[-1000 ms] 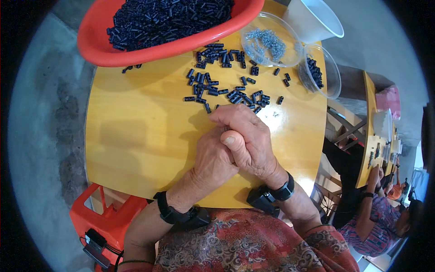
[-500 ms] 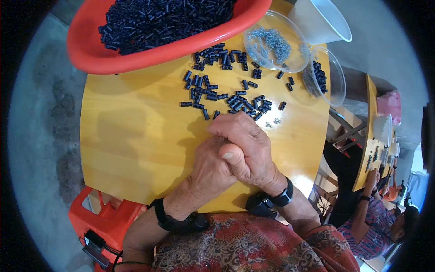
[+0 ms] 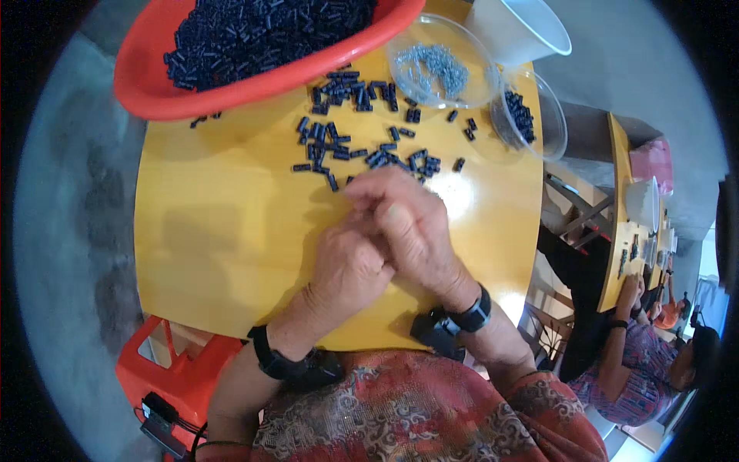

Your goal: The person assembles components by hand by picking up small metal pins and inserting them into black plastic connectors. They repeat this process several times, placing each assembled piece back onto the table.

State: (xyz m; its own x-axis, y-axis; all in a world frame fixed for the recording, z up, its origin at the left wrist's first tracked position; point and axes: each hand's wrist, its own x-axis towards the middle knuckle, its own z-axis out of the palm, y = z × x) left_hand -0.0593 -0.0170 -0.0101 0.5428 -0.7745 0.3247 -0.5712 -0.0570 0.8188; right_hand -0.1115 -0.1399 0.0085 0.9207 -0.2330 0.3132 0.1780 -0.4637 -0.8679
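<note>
My left hand (image 3: 348, 260) and my right hand (image 3: 416, 231) are pressed together above the near middle of the yellow table (image 3: 208, 262). The left is curled into a fist, and the fingers of the right lap over its far side. My right thumb lies along the top, pointing away from me. Whatever is between the hands is hidden. Just beyond the knuckles lie loose black cylinder-shaped parts (image 3: 381, 159) with small holes. More such black parts (image 3: 317, 132) are scattered farther back.
A red basin (image 3: 254, 98) heaped with black parts stands at the far left. At the far right are a clear tub of small silvery screw-like pieces (image 3: 443, 71), a clear tub of black parts (image 3: 518, 115) and a white bucket (image 3: 504, 35). A red stool (image 3: 181, 362) stands left; another person (image 3: 639, 377) sits right.
My right thumb has swung from pointing left to pointing away from me, and the hands have shifted against each other. The whole view has moved slightly.
</note>
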